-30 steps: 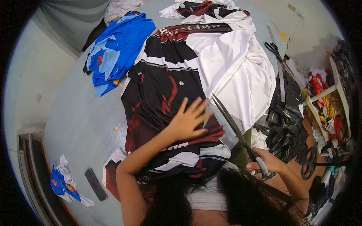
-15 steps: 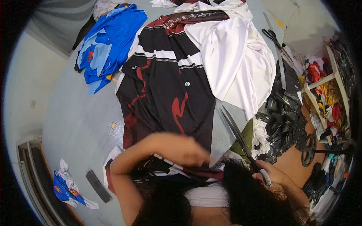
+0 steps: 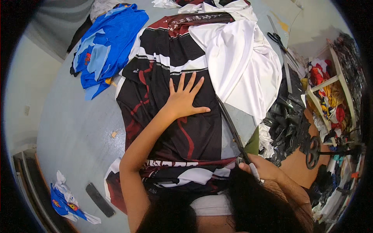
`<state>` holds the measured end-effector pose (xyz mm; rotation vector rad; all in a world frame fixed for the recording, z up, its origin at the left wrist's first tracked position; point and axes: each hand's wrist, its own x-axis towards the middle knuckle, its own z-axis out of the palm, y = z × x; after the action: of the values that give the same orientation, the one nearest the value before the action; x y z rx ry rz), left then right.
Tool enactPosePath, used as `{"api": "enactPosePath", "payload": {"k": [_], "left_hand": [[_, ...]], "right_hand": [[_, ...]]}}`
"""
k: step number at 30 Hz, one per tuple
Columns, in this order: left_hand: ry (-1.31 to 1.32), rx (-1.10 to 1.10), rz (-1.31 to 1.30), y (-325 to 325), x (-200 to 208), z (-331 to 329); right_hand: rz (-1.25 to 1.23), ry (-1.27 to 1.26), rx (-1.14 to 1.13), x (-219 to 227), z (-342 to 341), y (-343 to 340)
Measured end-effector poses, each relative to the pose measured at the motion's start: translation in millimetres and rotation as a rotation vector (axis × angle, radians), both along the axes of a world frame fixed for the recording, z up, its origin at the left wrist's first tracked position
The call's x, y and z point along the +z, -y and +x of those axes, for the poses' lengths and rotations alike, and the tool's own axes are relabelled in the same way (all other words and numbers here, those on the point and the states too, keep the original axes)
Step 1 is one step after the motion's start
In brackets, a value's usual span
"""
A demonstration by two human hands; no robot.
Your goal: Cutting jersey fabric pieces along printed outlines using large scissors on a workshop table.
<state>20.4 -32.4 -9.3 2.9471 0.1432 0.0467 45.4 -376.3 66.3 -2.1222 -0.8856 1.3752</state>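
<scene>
A long black fabric panel (image 3: pixel 163 128) with dark red patterns and white bands lies on the grey-blue table. My left hand (image 3: pixel 184 99) rests flat on its middle, fingers spread. My right hand (image 3: pixel 258 169) grips large fabric scissors (image 3: pixel 231 130) at the handles, which are partly hidden by the hand and dark hair. The blades point away from me along the panel's right edge, their tip beside the white cloth (image 3: pixel 243 58). Folds of black, white and red fabric (image 3: pixel 194 176) are bunched at the near edge, against my body.
Blue garments (image 3: pixel 110 42) lie at the far left, with a small blue-and-white scrap (image 3: pixel 68 204) and a dark flat bar (image 3: pixel 100 200) at the near left. Another pair of scissors (image 3: pixel 278 39) and a metal ruler (image 3: pixel 287 73) sit far right. Black plastic bags (image 3: pixel 287 120) and a cloth-filled shelf (image 3: pixel 330 85) stand beyond.
My left hand has moved away from me and flattened onto the black panel. The scissors in my right hand have shifted left to the panel's edge, their blades now closer together.
</scene>
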Motion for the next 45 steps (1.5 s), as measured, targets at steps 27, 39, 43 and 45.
{"api": "enactPosePath", "payload": {"k": [27, 39, 43, 45], "left_hand": [[-0.257, 0.262, -0.029, -4.6, 20.4, -13.9], [-0.293, 0.263, -0.032, -5.9, 21.0, -13.0], [-0.314, 0.267, -0.028, -6.3, 21.5, -12.4], [-0.304, 0.267, -0.029, -6.3, 21.8, -12.6]], "right_hand": [[-0.061, 0.102, 0.035, 2.6, 27.2, -43.3], [-0.063, 0.196, 0.071, 4.9, 25.4, -42.5], [-0.061, 0.214, 0.070, 5.3, 22.9, -40.8], [-0.062, 0.224, 0.065, 4.9, 21.6, -39.9]]}}
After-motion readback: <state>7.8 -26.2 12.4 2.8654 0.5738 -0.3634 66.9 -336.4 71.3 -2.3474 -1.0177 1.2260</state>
